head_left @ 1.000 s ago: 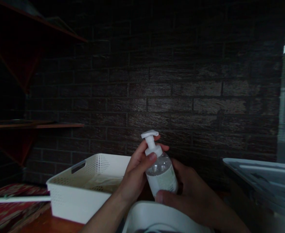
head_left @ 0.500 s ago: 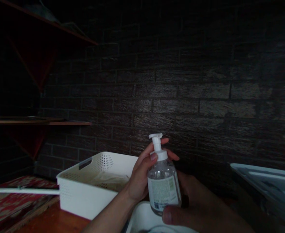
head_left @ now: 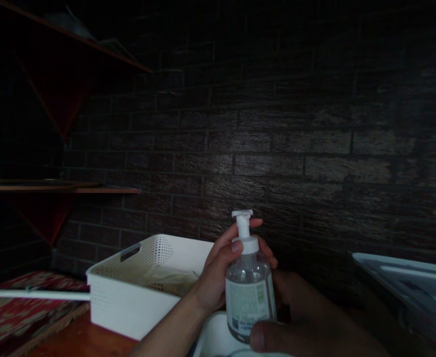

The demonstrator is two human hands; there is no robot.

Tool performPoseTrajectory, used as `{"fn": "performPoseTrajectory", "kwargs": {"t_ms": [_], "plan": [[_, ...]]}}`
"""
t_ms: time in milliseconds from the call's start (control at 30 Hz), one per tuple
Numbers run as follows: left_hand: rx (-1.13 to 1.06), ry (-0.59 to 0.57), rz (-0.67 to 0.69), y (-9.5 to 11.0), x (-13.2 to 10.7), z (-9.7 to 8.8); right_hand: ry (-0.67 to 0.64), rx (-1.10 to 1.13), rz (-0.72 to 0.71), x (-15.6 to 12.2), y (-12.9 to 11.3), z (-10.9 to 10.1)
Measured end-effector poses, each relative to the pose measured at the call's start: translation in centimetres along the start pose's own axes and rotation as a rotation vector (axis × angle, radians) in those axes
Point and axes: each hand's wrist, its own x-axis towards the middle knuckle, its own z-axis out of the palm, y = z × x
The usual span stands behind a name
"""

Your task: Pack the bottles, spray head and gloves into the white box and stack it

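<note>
A clear pump bottle point(head_left: 249, 297) with a white pump top and a pale label stands nearly upright between my hands. My left hand point(head_left: 218, 267) is wrapped round its neck and shoulder, the thumb lying against the white collar and the fingertips showing behind the pump. My right hand point(head_left: 296, 317) holds the bottle low on its right side, with the thumb over the bottom edge; its other fingers are hidden behind the bottle. Below the bottle is a white tub point(head_left: 212, 337), partly covered by my arm and the bottle.
On the left, a white perforated basket point(head_left: 125, 307) holds something pale and flat. A white tube point(head_left: 35, 294) crosses a red patterned cloth point(head_left: 2, 317). Wall shelves point(head_left: 106, 190) jut out at left before a dark brick wall point(head_left: 240, 124). A pale lid-like edge point(head_left: 407, 267) is at right.
The bottle has come down slightly and stands a little more upright, the pump shifting slightly right. Both hands keep their hold on it.
</note>
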Motion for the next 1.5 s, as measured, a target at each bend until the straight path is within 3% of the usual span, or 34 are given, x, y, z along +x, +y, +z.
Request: {"fn": "performPoseTrajectory", "kwargs": {"t_ms": [100, 300, 767, 967, 1167, 1500], "plan": [[-0.004, 0.073, -0.026, 0.0, 0.2, 0.1, -0.071, 0.071, 0.045, 0.3, 0.0, -0.1], [0.005, 0.211, -0.041, 0.2, 0.6, 0.4, -0.022, 0.189, 0.019, 0.6, 0.2, 0.0], [0.049, 0.228, -0.060, -0.1, 0.8, 0.3, 0.020, 0.235, 0.043, 0.8, 0.5, 0.4], [0.111, 0.345, -0.097, -0.7, 0.8, -0.1, 0.062, 0.241, 0.049, 1.0, 0.3, 0.1], [0.177, 0.390, -0.096, -0.9, 0.6, -0.5, 0.122, 0.236, 0.062, 0.9, 1.2, -0.2], [0.160, 0.302, -0.053, -0.6, 0.3, -0.8, 0.192, 0.285, 0.056, 0.9, 0.4, 0.0]]}}
